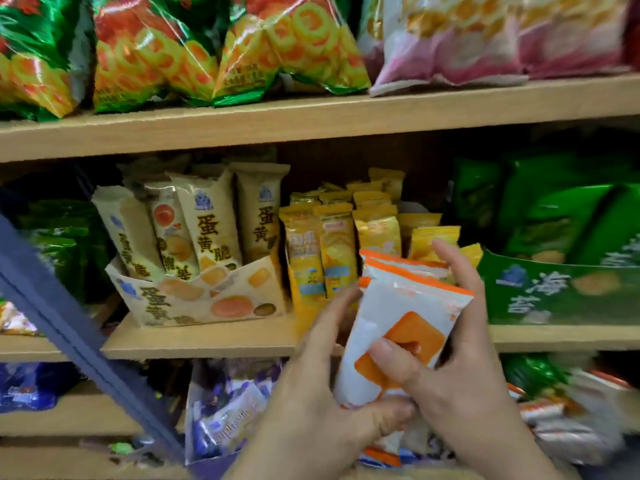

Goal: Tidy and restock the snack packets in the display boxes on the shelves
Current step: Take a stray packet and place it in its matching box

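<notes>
A small stack of white snack packets with orange top edges and an orange square print stands upright in front of the middle shelf. My right hand grips it from the right, thumb across the print and fingers round the back. My left hand holds its left side and bottom. Just behind the stack, yellow packets stand in an orange display box. To the left, cream egg-yolk packets stand in a cream display box.
A green display box with green packets sits to the right on the middle shelf. Big ring-snack bags and pink bags fill the top shelf. A blue strap crosses diagonally at left. Blue-white and orange-white packets lie below.
</notes>
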Tool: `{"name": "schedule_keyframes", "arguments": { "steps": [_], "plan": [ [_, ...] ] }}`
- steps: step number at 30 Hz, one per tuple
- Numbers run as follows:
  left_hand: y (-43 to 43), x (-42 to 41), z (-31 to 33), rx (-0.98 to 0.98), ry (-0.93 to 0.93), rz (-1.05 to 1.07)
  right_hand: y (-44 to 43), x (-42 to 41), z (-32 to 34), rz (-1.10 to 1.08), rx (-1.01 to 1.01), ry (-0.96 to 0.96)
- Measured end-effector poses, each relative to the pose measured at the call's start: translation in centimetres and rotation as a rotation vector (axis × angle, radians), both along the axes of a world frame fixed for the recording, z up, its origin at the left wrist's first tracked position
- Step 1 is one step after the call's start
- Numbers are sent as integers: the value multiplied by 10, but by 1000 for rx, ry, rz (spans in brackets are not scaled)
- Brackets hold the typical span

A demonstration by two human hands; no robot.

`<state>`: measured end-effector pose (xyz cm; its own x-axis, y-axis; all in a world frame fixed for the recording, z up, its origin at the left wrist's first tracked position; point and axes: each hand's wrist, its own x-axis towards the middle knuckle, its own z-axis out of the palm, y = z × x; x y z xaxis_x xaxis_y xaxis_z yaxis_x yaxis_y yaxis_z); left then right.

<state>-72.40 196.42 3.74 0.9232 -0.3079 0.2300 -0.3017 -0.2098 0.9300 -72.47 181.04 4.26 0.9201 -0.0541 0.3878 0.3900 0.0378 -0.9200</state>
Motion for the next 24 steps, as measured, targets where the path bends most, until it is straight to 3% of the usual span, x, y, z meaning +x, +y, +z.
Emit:
{"name": "schedule_keyframes", "arguments": {
  "steps": [4, 8, 9, 13, 18, 20, 24],
  "plan": [
    [-76, -21, -18, -310, 168, -58, -61, -39, -14, -65, -71, 49],
    [-148, -38, -55, -430, 343, -117, -136, -72, -39, -104, -156, 177],
    [-164, -42, -75, -379, 307, -202, -156, -78, -48, -96, -179, 223],
    [-235, -61, -120, 40, 73, -146, -236, -104, -88, -155, -228, 297],
    [-304, -56, -142, 300, 0, -325, -308, -119, -136, -330, -156, 329],
    [-315, -45, -150, 452, -170, -279, -332, -112, -152, -406, -73, 334],
    [-316, -16, -176, 652, -325, -130, -362, -80, -169, -436, 78, 329]
  ]
}}
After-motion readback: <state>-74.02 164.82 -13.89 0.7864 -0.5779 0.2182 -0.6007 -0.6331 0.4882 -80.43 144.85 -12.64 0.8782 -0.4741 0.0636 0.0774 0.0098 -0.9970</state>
